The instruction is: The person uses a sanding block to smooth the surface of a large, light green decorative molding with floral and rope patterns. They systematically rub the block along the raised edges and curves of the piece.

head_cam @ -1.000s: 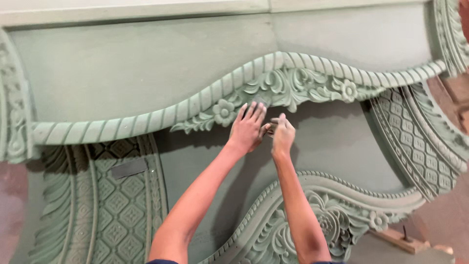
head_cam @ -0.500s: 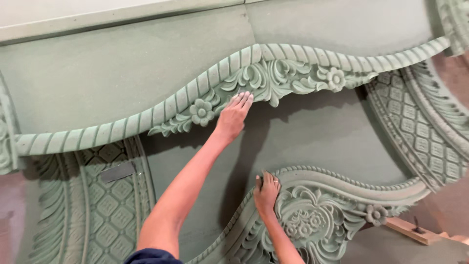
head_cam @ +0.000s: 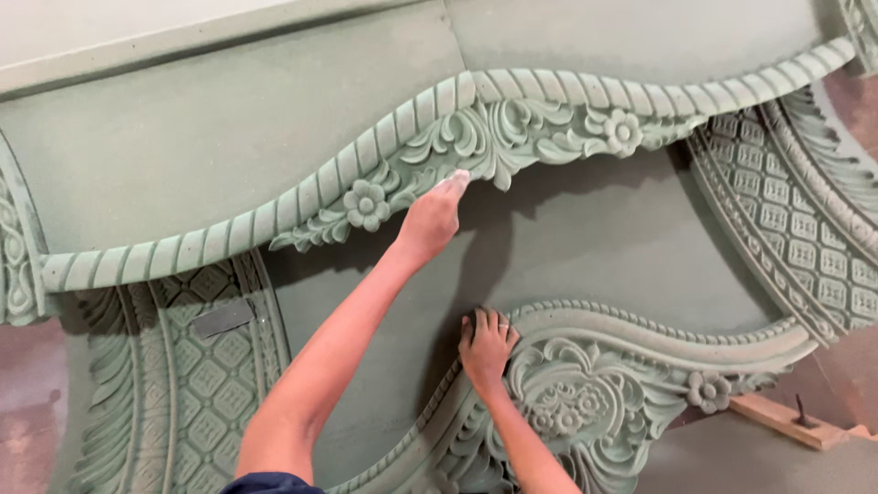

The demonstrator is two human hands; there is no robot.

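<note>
Carved floral trim point(head_cam: 494, 137) at left fingers point(head_cam: 455, 182)

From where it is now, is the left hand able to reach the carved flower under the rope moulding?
Probably yes: the left hand touches the leaf carving right beside the carved flower, and nothing lies between them.

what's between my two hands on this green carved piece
Only a bare, smooth green panel, shadowed, between the left hand above and the right hand below, in the head view.
</note>
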